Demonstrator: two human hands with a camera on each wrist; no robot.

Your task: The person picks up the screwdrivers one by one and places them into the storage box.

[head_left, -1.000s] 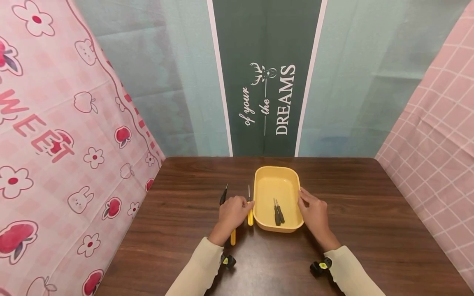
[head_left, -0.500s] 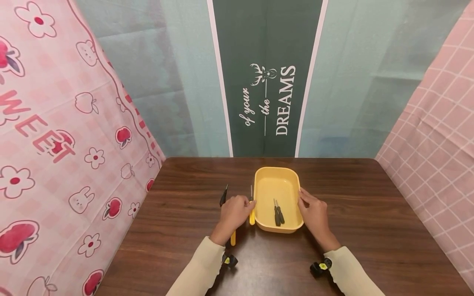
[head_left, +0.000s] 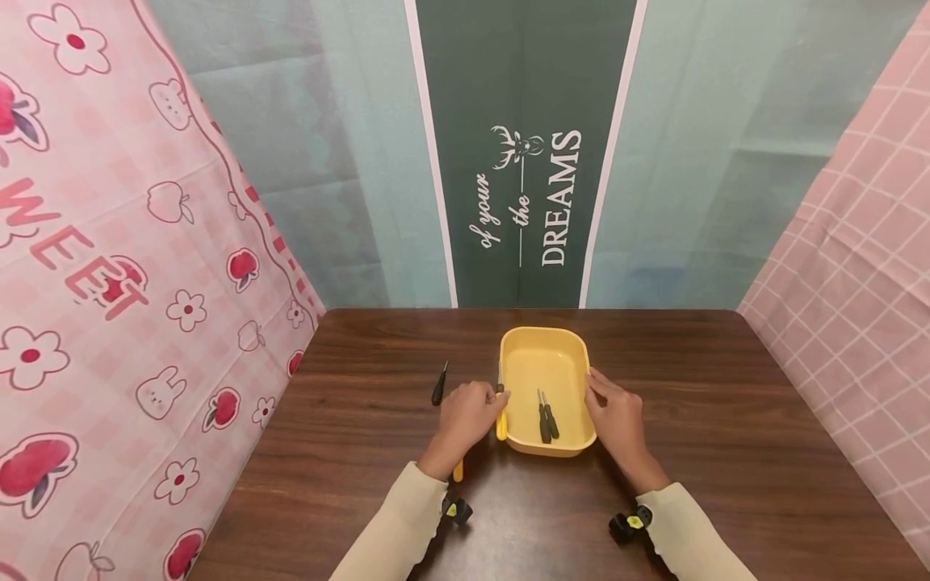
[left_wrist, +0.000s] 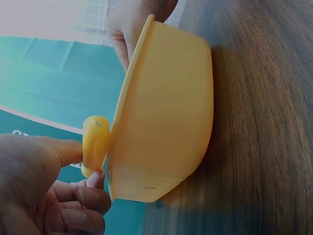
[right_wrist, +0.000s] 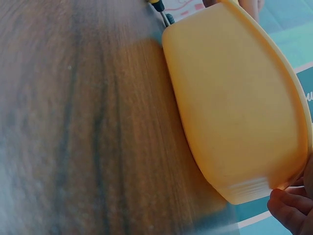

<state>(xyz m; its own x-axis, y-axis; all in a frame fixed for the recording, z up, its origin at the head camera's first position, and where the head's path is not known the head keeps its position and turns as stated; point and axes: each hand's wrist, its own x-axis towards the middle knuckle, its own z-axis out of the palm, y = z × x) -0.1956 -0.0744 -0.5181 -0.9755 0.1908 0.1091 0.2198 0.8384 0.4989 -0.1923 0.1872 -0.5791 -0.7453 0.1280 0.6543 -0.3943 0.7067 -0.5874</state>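
Note:
A yellow plastic tub stands on the table with two small black-handled screwdrivers lying inside. My left hand pinches a yellow-handled screwdriver between thumb and fingers, right at the tub's left rim. Its thin shaft points away from me. In the left wrist view the yellow handle stands end-on beside the rim, with thumb and fingertips around it. My right hand grips the tub's right rim; in the right wrist view its fingertips lie against the tub wall.
Left of my left hand, a small black screwdriver lies on the brown wooden table. Another yellow handle shows below my left wrist, its other end hidden by the hand. A printed curtain hangs behind the table's far edge.
My left hand has moved slightly right with the yellow-handled screwdriver, from beside the tub to over its left rim. The right hand and the tub stay nearly in place.

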